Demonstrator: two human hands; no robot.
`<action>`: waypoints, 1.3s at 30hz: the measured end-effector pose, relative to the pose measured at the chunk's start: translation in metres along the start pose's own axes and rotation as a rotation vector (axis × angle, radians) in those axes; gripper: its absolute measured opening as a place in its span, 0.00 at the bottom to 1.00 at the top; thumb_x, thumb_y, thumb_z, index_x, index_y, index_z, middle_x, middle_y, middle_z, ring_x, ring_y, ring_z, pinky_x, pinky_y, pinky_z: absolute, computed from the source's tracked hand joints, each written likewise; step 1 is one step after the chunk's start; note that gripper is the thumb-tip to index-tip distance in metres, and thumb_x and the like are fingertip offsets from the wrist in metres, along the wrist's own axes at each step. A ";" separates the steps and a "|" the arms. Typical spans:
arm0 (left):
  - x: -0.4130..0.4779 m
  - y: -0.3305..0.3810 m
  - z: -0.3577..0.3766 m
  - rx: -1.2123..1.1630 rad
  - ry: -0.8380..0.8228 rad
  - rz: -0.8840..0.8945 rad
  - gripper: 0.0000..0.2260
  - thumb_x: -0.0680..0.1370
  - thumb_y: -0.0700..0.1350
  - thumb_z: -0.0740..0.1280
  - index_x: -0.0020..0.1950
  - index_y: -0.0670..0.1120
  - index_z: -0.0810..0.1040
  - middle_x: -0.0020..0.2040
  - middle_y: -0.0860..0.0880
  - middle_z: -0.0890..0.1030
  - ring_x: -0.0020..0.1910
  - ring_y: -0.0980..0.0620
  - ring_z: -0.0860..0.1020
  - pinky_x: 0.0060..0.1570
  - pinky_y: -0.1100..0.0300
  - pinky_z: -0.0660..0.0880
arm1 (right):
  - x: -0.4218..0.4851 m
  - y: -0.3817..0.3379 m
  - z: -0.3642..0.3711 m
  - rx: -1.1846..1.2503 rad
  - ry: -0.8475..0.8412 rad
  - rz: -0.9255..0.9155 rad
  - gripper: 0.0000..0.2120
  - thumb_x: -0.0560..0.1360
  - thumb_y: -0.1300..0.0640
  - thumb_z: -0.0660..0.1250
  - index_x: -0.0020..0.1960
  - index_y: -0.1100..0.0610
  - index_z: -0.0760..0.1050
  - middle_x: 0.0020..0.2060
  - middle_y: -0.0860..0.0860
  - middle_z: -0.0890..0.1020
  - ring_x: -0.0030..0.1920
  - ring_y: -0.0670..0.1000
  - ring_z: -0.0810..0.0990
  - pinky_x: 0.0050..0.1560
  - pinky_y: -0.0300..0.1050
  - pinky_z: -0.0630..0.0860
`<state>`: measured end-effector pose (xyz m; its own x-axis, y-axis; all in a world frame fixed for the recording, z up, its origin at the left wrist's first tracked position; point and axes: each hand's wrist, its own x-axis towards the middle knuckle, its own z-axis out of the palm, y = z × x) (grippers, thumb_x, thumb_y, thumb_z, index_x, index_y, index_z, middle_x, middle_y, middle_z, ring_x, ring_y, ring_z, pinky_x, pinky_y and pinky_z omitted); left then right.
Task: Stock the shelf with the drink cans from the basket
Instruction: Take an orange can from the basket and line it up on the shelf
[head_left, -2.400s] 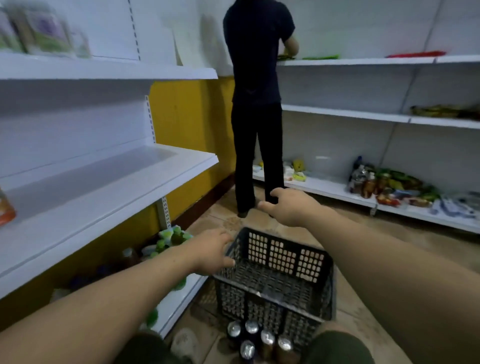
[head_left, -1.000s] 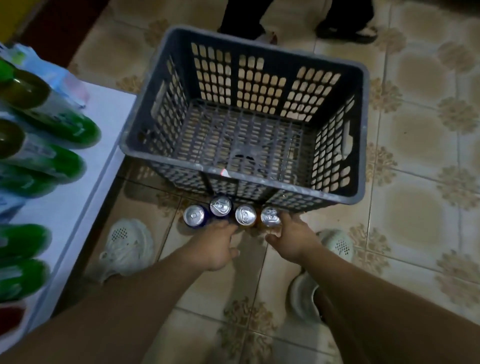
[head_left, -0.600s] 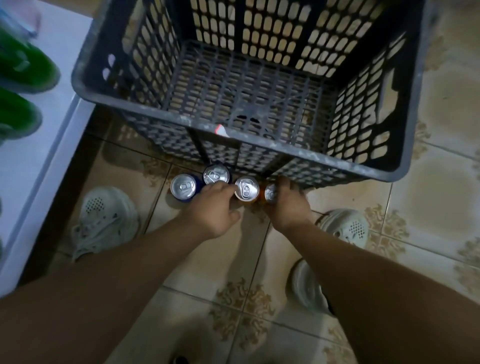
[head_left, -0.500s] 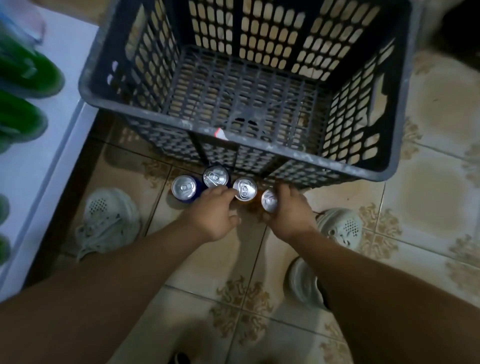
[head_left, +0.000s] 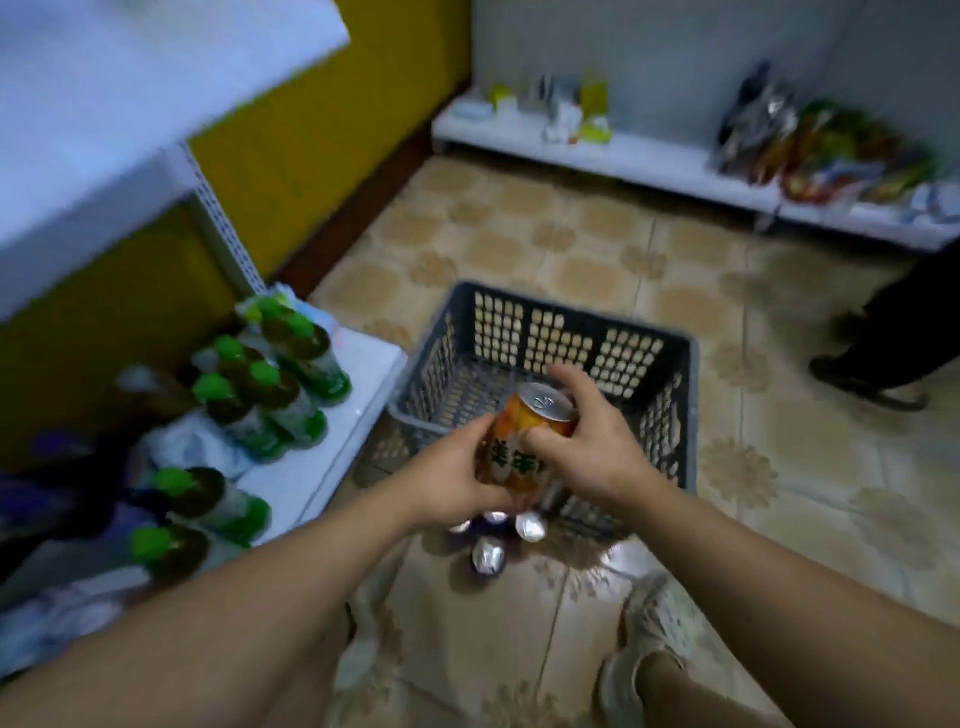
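Both hands, left hand (head_left: 447, 480) and right hand (head_left: 587, 447), clasp an orange can (head_left: 519, 447) above the empty basket (head_left: 680, 415); remaining cans (head_left: 488, 553) wait on the floor, seemingly none shelved

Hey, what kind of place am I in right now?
Probably a small shop being stocked: white metal shelves holding green-capped bottles, snack packets along the far wall, and both hands on an orange drink can.

Green-capped bottles (head_left: 270, 395) lie left; snack packets (head_left: 831, 150) far right; patterned floor tiles (head_left: 587, 244).
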<state>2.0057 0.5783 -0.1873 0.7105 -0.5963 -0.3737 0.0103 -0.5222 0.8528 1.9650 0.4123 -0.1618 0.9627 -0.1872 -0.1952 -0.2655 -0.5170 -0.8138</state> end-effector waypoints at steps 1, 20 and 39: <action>-0.016 0.019 -0.016 -0.025 0.044 0.028 0.34 0.68 0.38 0.77 0.67 0.53 0.66 0.54 0.58 0.79 0.49 0.69 0.78 0.51 0.69 0.76 | -0.003 -0.028 -0.008 0.063 0.009 -0.037 0.36 0.70 0.54 0.72 0.74 0.47 0.61 0.61 0.47 0.73 0.58 0.48 0.74 0.56 0.46 0.75; -0.362 0.094 -0.158 -0.085 0.950 0.035 0.25 0.71 0.45 0.75 0.62 0.53 0.67 0.56 0.54 0.77 0.51 0.59 0.77 0.47 0.64 0.77 | -0.146 -0.375 0.074 0.324 -0.322 -0.619 0.26 0.70 0.55 0.73 0.66 0.54 0.72 0.50 0.47 0.79 0.49 0.48 0.79 0.48 0.45 0.78; -0.552 -0.039 -0.156 0.605 1.137 -0.825 0.44 0.63 0.74 0.41 0.72 0.55 0.66 0.73 0.55 0.65 0.71 0.54 0.64 0.70 0.54 0.60 | -0.206 -0.438 0.251 0.124 -0.651 -0.858 0.33 0.73 0.52 0.71 0.74 0.52 0.63 0.67 0.51 0.67 0.66 0.54 0.70 0.65 0.51 0.70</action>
<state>1.7224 1.0228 0.0431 0.7999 0.5977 0.0545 0.5815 -0.7943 0.1760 1.8962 0.8871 0.0969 0.6774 0.6947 0.2418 0.4811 -0.1697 -0.8601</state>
